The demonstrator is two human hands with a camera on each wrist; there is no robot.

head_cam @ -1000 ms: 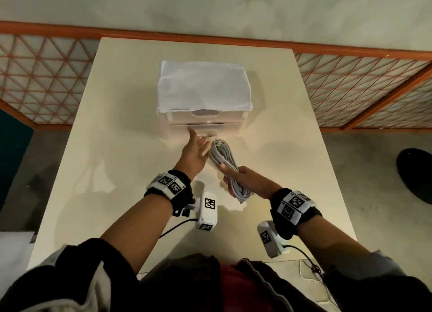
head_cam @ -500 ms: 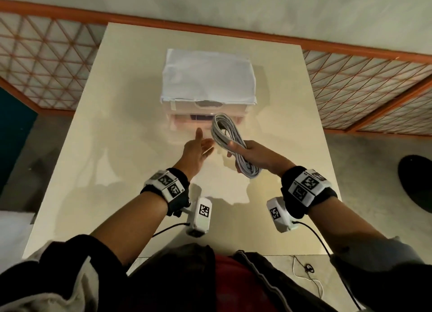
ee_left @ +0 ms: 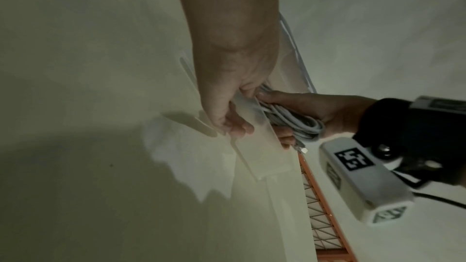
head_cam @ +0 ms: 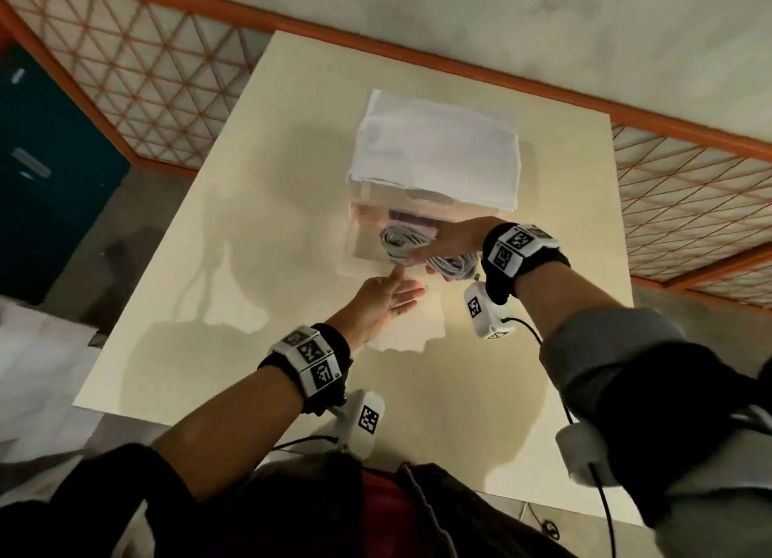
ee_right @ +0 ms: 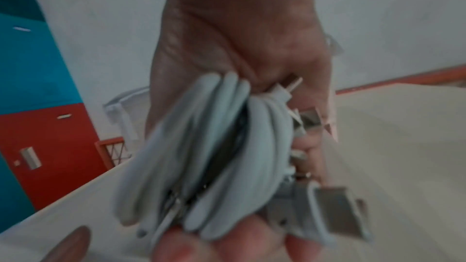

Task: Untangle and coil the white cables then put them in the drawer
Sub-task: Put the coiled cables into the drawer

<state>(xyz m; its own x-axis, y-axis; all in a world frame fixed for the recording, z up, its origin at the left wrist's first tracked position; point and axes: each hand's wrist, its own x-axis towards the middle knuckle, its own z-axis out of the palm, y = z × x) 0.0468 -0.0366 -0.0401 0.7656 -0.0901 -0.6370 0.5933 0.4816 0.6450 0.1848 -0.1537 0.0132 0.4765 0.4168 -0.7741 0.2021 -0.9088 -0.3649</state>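
Two hands: both are over the cream rectangular table (head_cam: pixel 175 307), in front of the small drawer unit
Right hand (head_cam: pixel 453 242): its fingers are curled round the coiled bundle of white cables (head_cam: pixel 407 244); the thumb lies on top of the coil and the other fingers close under it
Right hand, wrist view: the right hand (ee_right: pixel 239 47) grips the loops of the bundle (ee_right: pixel 201 146), and a grey flat metal plug (ee_right: pixel 335 208) sticks out at the lower side; this picture is blurred
Cable bundle, place: it is held over the open clear plastic drawer (head_cam: pixel 363 244); one end of the coil reaches into the drawer, the other end hangs past the near edge of the drawer under the hand; whether the coil touches the drawer bottom cannot be told
Left hand (head_cam: pixel 384 302): fingers straight and a little spread, holding nothing; the index fingertip is at the front edge of the drawer
Left hand, wrist view: the left hand (ee_left: pixel 227 91) lies with its fingers against the clear front wall of the drawer (ee_left: pixel 254 132), just beside the bundle (ee_left: pixel 290 121) in the right hand (ee_left: pixel 317 113)
Drawer unit: a clear plastic box whose top is covered with a white sheet (head_cam: pixel 434 144); its lower drawer is pulled out toward the person
Wrists: each carries a black band with black-and-white square markers and a white camera block with a cable
Behind the table: a pale wall with an orange rail, and orange lattice panels on both sides
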